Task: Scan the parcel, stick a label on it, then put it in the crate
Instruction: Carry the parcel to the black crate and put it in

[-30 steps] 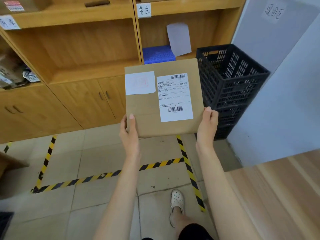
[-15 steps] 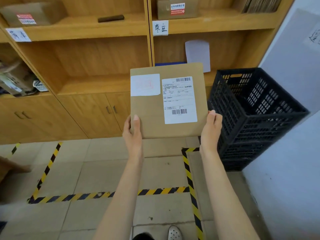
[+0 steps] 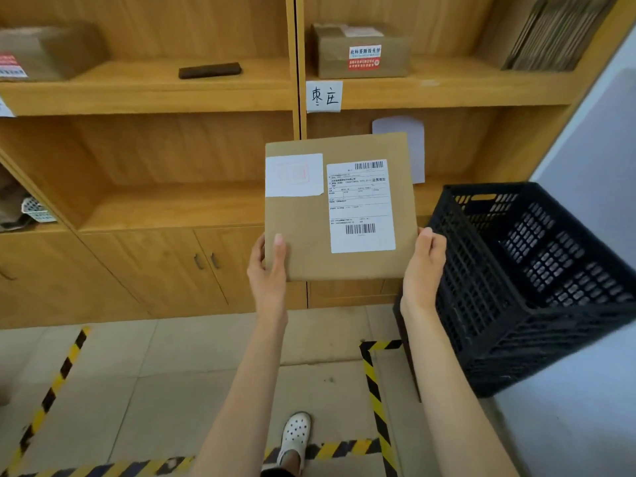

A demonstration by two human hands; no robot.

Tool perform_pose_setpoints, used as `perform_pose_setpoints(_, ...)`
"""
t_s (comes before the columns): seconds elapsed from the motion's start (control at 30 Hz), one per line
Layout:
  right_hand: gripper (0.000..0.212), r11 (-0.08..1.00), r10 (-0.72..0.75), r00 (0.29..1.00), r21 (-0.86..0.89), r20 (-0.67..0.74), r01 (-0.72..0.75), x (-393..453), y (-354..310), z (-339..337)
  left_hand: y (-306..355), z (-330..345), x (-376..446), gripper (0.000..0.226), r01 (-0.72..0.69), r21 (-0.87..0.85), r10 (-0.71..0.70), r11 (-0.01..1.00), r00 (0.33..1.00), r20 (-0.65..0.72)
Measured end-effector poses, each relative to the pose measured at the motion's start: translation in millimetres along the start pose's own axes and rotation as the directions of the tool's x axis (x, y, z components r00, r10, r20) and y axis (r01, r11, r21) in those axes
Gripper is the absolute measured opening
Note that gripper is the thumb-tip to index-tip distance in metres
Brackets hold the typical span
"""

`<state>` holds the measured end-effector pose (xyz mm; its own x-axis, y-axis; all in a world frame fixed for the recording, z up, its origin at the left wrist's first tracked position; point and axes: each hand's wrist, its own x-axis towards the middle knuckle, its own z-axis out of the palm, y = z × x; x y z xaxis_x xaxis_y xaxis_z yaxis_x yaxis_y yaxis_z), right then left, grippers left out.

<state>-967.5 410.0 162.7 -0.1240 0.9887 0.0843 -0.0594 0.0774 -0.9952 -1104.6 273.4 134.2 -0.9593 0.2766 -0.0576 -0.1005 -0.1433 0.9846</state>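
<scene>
Both hands hold a flat brown cardboard parcel (image 3: 303, 235) up in the air, its printed face turned toward the camera. The left hand (image 3: 266, 273) grips the lower left corner, thumb pressed flat on the front and the fingers hidden behind the cardboard. The right hand (image 3: 421, 270) closes on the lower right edge, thumb tip at the rim and the rest of the fingers curled behind.

Above the left thumb, in the parcel's upper left, sits a small white label (image 3: 294, 175) with a faint red stamp. Above and between the two hands, a larger white shipping label (image 3: 359, 206) carries small print and two barcodes, one at its top and one near its bottom.

Just beside the right hand, on its outer side, stands a black plastic crate (image 3: 537, 287) with perforated walls, resting on the floor; the parcel is outside it, to its left and not touching it. Beyond the hands rises a wooden shelf unit (image 3: 155, 94) with cabinet doors below. On a shelf above the parcel lies a cardboard box (image 3: 361, 51) with a red sticker, and a handwritten paper sign (image 3: 323, 96) is stuck on the shelf edge under it. Below the forearms, yellow-and-black tape (image 3: 375, 383) marks the tiled floor, and a white perforated shoe (image 3: 294, 438) shows between the arms.
</scene>
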Motion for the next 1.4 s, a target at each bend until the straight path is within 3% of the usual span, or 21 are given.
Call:
perform_pose_setpoints(0.23,0.029,1.0,0.011,1.0,-0.016,0.0,-0.011,69,4,89,9,35,123,0.069,0.009,0.015,-0.01,1.0,0.998,0.06)
perform_pose_setpoints(0.4,0.029,0.998,-0.009,0.992,-0.064,-0.126,0.0,108,20,108,-1,80,177,0.063,0.011,0.027,-0.016,1.0,0.986,0.168)
perform_pose_setpoints(0.6,0.034,0.997,0.037,0.939,-0.057,-0.343,-0.06,147,21,72,-21,157,183,0.05,0.05,0.033,-0.059,0.998,0.918,0.392)
perform_pose_setpoints(0.83,0.038,0.993,0.056,0.808,-0.053,-0.586,-0.108,197,24,10,-50,269,170,0.061,0.032,0.117,-0.095,0.993,0.801,0.591)
perform_pose_setpoints(1.2,0.048,0.983,0.029,0.676,-0.101,-0.737,-0.152,331,19,-92,-71,468,138,0.062,0.115,0.18,-0.208,0.977,0.694,0.689)
perform_pose_setpoints(1.4,0.052,0.981,0.017,0.616,-0.107,-0.788,-0.163,390,17,-143,-85,553,118,0.058,0.095,0.18,-0.199,0.979,0.625,0.755)
